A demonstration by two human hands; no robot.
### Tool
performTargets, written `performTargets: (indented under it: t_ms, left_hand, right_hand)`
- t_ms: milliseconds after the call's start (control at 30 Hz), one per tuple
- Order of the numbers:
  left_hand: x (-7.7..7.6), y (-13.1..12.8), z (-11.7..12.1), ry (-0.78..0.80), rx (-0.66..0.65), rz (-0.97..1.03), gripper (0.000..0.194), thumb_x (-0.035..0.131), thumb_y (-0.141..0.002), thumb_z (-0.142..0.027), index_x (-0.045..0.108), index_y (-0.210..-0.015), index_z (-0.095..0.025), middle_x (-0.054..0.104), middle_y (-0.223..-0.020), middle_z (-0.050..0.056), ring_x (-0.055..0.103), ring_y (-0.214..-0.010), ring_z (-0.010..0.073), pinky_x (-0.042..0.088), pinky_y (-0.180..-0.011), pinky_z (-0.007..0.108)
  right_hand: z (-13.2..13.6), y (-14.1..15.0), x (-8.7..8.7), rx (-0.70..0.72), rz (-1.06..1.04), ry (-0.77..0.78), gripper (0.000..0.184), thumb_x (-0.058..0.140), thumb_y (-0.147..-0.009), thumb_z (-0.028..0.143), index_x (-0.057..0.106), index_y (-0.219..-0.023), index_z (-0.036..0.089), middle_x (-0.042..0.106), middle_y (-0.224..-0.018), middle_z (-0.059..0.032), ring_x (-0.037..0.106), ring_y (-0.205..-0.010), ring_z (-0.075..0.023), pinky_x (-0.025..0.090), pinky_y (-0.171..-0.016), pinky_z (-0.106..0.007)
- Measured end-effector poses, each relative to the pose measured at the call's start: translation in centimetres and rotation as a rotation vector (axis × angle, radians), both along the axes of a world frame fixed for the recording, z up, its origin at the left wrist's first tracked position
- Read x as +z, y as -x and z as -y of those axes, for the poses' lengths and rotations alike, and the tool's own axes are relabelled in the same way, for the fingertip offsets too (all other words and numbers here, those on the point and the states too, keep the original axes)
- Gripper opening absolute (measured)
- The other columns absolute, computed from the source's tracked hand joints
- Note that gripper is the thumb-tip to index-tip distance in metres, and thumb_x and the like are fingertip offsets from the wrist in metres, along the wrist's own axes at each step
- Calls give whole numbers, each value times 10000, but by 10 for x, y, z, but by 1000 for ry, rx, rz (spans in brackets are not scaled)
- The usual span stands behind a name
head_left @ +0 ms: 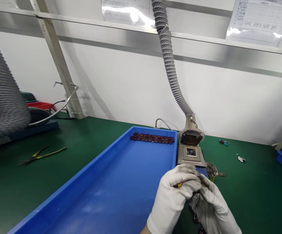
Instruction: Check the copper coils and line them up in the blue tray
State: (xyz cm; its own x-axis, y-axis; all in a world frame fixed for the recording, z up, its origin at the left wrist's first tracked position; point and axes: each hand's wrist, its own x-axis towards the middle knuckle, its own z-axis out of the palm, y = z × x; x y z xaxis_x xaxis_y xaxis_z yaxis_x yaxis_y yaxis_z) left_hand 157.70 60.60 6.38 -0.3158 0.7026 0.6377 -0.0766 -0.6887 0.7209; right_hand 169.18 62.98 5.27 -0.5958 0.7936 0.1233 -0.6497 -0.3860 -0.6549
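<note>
My left hand (pixel 173 195), in a white glove with dirty fingertips, is closed. A bit of something yellow (pixel 180 184) shows between its fingers; what it belongs to is hidden. My right hand (pixel 214 201), gloved too, is closed with its fingertips against those of the left, and whatever they pinch is covered. Below the hands, several small dark red and black parts (pixel 195 217) lie partly hidden by the right glove. Just beyond the hands stands a small metal heating unit (pixel 191 159) with a square dark opening, under a round hood (pixel 191 135).
To the left stretches a long blue tray (pixel 94 167), with rows of small dark red round parts (pixel 153 138) at its far end. A ribbed grey hose (pixel 170 61) rises from the hood. Yellow-handled pliers (pixel 37 156) lie left; a small cup (pixel 212 172) stands right of the unit.
</note>
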Motion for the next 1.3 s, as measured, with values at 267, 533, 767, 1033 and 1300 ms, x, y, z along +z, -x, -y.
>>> performTargets:
  t_ms: [267,533,767,1033,1300]
  left_hand:
    - [-4,16,9,21,220,-361,394,706,-574,-115,662,-946,-237,643,-1002,47,596,-928,225,504,-836,350]
    - [0,6,7,-84,134,-432,167,666,-702,-159,668,-862,-209,648,-950,60,609,-865,200,508,-799,311]
    - [0,20,6,-28,77,25,222,563,-638,-66,698,-653,-242,683,-727,1,635,-750,157,518,-671,204]
    - [13,7,17,247,-76,-133,168,522,-603,-95,674,-604,-167,654,-756,60,613,-732,189,502,-633,243]
    - [3,19,22,39,0,71,137,533,-710,-124,636,-683,-210,625,-739,1,602,-754,145,496,-647,193]
  right_hand:
    - [-9,-7,-13,91,-7,-32,257,740,-682,304,680,-923,238,698,-902,-31,645,-766,-153,514,-696,-265]
    - [-10,-8,-19,182,-53,-10,179,727,-699,300,692,-864,241,704,-875,-9,641,-753,-138,522,-661,-252]
    - [-3,-5,-5,178,6,-3,253,749,-668,270,689,-907,209,706,-781,-47,651,-685,-144,504,-660,-248]
    - [-9,-12,-12,93,57,-31,284,762,-651,238,672,-920,236,700,-868,-39,650,-784,-169,527,-700,-282]
    - [-5,-15,-9,61,72,-92,284,759,-643,250,668,-908,206,687,-862,-68,647,-787,-208,522,-654,-306]
